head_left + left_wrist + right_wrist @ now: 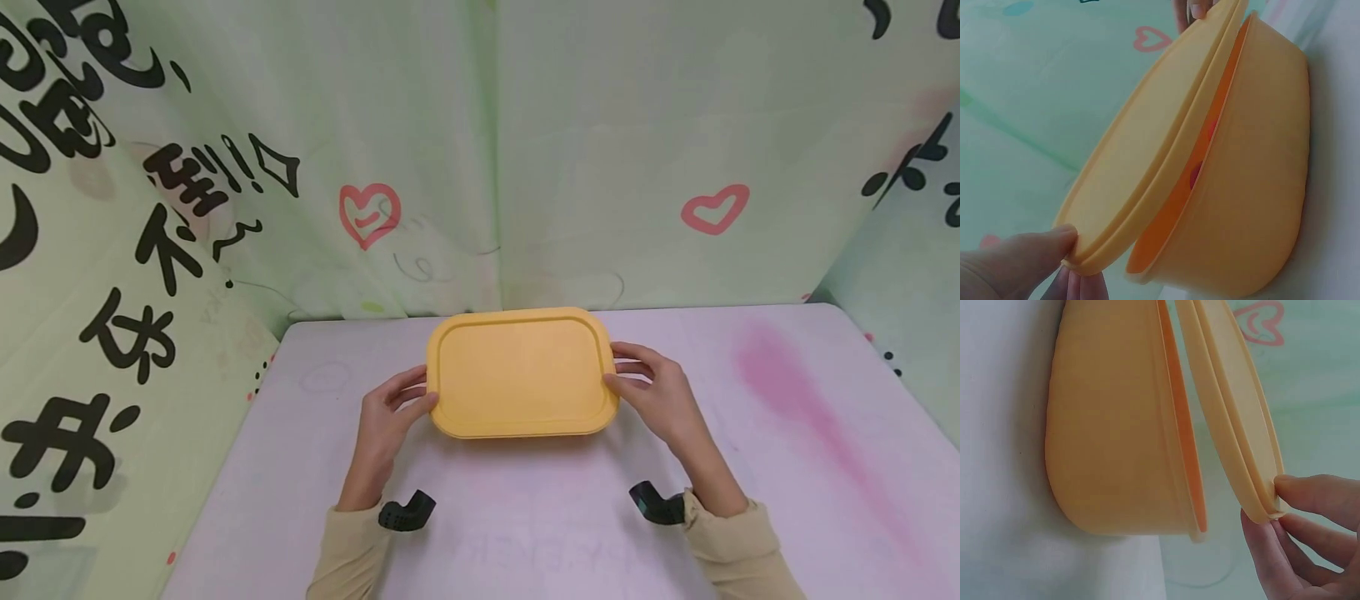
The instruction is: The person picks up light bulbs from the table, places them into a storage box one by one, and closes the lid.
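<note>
Both hands hold a yellow rectangular lid [523,375] with rounded corners, one at each short end. My left hand [388,421] pinches its left end, thumb on top and fingers beneath. At the right end my right hand [663,398] grips the edge in the same way. Under the lid stands a deep container [1257,156] of the same yellow, hidden from above in the head view. Both wrist views show a gap between the lid and the container's rim [1196,519]. Through that gap, small red shapes [1196,174] appear inside the container in the left wrist view.
The container rests on a pale lilac tabletop [510,533] with a pink smear [802,392] at the right. Light green curtains [592,150] with black lettering and red hearts hang behind and at both sides. Black wrist devices [407,511] sit at both cuffs.
</note>
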`<state>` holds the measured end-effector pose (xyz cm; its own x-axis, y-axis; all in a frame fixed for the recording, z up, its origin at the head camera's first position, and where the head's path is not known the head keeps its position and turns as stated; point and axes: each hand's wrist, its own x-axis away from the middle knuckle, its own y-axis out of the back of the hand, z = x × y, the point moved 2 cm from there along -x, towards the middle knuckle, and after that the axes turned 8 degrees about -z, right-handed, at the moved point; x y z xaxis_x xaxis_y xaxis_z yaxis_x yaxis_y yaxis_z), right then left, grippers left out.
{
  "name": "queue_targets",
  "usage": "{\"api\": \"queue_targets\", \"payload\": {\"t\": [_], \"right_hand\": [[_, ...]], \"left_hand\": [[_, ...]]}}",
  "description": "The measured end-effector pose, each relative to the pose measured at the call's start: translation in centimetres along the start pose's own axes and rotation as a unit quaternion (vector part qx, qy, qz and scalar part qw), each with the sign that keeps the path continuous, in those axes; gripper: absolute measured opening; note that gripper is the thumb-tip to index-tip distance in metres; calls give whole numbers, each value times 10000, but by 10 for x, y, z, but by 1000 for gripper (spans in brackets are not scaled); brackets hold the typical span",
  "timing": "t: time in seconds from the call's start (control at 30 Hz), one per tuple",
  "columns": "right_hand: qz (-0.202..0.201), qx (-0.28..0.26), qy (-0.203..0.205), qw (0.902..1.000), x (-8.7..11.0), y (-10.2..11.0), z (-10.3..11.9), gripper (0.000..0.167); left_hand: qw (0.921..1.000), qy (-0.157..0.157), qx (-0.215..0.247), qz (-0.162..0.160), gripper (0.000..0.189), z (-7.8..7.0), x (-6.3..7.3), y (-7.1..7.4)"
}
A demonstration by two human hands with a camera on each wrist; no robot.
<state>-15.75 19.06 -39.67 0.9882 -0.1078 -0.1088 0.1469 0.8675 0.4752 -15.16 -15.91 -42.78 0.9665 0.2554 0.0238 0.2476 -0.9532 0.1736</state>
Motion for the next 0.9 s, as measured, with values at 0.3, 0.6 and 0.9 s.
{"api": "queue_targets", "payload": {"t": [0.3,0.6,0.9], "right_hand": [[57,75,-160,9998,-7,-7,-5,51],[14,375,-202,9991,-12,-14,-11,49],[46,446,-310,9985,-15,-18,-17,48]], "left_hand": [[10000,48,32,-31,44,2,-8,-3],[9998,185,42,-90,43,12,-14,-9],[9998,129,155,33,43,20,-17,-13]]}}
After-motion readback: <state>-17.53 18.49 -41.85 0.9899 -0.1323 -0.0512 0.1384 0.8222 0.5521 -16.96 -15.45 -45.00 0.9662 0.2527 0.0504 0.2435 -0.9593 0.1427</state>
